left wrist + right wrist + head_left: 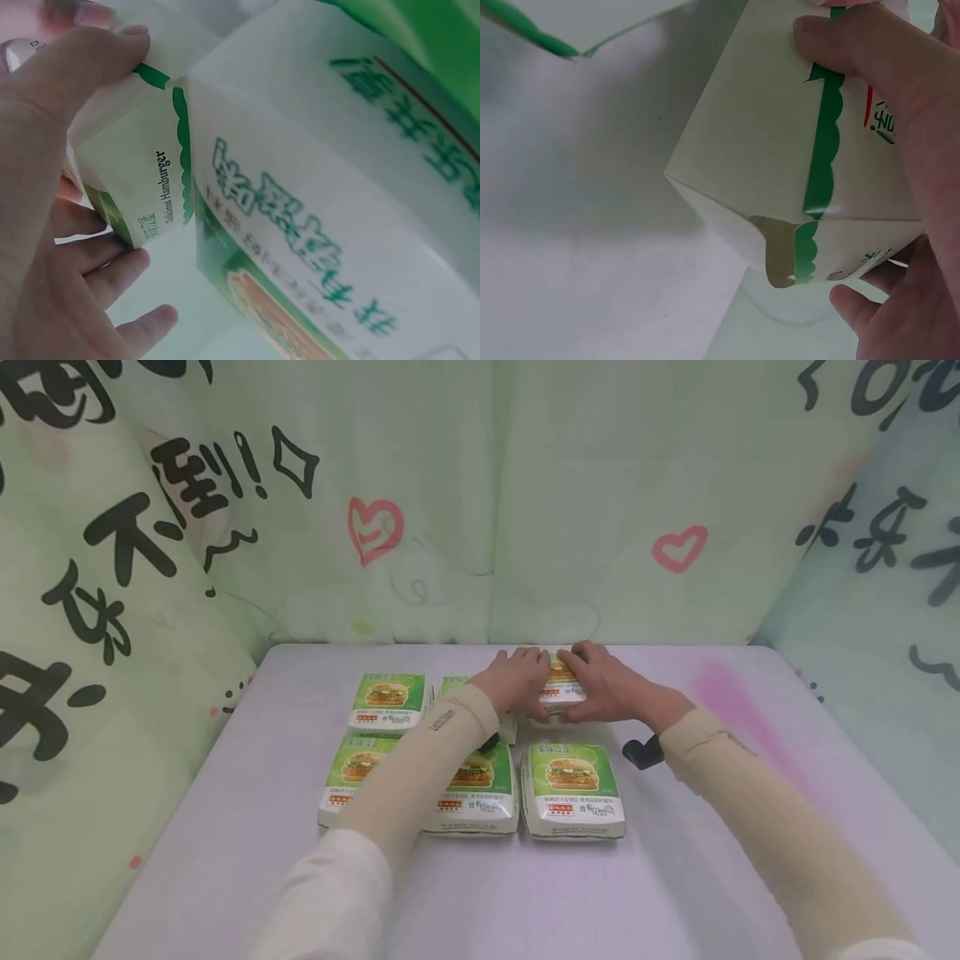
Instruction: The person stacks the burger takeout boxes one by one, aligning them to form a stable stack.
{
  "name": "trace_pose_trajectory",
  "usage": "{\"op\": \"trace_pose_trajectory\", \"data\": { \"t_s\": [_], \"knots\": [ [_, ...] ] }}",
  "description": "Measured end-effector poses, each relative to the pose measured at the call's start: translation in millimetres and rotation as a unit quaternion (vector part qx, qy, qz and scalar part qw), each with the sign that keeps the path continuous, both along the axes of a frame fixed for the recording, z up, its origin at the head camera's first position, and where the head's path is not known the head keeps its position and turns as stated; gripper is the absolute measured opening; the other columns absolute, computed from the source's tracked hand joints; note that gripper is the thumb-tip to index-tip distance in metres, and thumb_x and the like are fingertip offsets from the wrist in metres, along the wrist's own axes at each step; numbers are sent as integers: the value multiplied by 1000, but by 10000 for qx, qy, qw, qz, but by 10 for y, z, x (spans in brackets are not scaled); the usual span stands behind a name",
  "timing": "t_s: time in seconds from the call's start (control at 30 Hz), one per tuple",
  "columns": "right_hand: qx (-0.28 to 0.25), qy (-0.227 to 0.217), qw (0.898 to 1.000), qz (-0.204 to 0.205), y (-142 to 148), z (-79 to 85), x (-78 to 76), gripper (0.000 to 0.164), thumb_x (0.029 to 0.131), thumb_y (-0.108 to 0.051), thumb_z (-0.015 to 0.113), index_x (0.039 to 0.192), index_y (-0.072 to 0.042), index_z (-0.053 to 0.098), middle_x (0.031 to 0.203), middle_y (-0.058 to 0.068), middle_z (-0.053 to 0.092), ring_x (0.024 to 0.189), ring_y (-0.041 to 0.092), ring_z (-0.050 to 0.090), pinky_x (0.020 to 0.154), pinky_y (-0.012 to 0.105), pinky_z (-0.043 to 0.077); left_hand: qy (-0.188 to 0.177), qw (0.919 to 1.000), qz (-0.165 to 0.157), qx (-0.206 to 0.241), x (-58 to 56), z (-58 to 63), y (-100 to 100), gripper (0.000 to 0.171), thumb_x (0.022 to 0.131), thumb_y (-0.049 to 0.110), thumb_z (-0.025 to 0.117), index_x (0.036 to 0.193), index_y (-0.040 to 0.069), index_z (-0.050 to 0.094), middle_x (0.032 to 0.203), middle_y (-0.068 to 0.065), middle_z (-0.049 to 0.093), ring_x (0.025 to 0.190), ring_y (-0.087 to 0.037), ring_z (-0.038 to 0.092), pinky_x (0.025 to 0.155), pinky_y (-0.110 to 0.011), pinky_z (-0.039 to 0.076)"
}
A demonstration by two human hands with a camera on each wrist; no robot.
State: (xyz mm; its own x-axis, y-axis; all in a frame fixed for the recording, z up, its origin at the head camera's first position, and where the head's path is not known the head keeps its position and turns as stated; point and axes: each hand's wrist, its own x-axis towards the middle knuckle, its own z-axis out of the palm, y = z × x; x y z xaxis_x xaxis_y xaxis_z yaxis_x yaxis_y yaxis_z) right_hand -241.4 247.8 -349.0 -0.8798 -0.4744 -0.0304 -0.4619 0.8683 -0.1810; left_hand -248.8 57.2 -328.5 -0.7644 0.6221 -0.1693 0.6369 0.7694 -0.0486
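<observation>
Both hands grip a hamburger box [561,683] at the back of the table, one on each side of it. The left hand [517,681] has its thumb on the near face and its fingers along the left side of that box [135,172]. Opposite it, the right hand [611,685] presses its thumb on the near wall, fingers curled round the far side; a corner slot shows on the box [742,135]. Right beside the left hand stands another hamburger box [315,180], partly covered by the left arm in the head view.
More green-and-white hamburger boxes sit in two rows: one at back left [388,703], one at front left [360,768], one at front middle [480,789] and one at front right [573,791]. A printed curtain [525,527] surrounds the white-covered table [540,902].
</observation>
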Motion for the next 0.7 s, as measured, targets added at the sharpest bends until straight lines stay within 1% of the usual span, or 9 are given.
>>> {"op": "trace_pose_trajectory", "data": {
  "t_s": [0.1,0.23,0.33,0.47,0.7],
  "knots": [
    [-33,14,10000,72,-3,8,44,98,77,-41,79,152,-1,31,142,21,36,120,33,41,99,48,48,164,9997,-147,-68,15,2,-34,92,87,58,65,151,2,30,146,-11,46,136,-25,45,111,-45,41],
    [-57,-58,9999,142,1,7,110,97,80,-43,76,154,-1,28,149,22,32,128,36,38,103,52,46,296,9989,-292,-195,31,3,-79,90,87,61,63,149,3,34,144,-10,48,134,-25,47,113,-45,39],
    [-60,-140,9997,184,7,12,154,96,84,-46,72,155,-3,25,155,22,27,136,39,33,108,56,41,298,9986,-325,-305,35,8,-105,92,86,64,62,150,4,33,147,-11,46,137,-25,45,116,-46,36],
    [-64,-130,9995,294,20,14,202,92,88,-48,67,156,-3,24,158,24,24,143,42,28,112,60,36,203,9986,-317,-370,39,4,-120,95,86,66,62,151,4,31,151,-11,44,140,-26,43,119,-48,32],
    [-3,-226,9993,303,18,-8,253,90,90,-48,64,157,-3,23,160,23,23,146,42,25,115,60,31,256,9986,-336,-330,91,-37,-132,93,85,67,61,149,4,35,148,-11,47,137,-26,47,116,-48,36]
  ]
}}
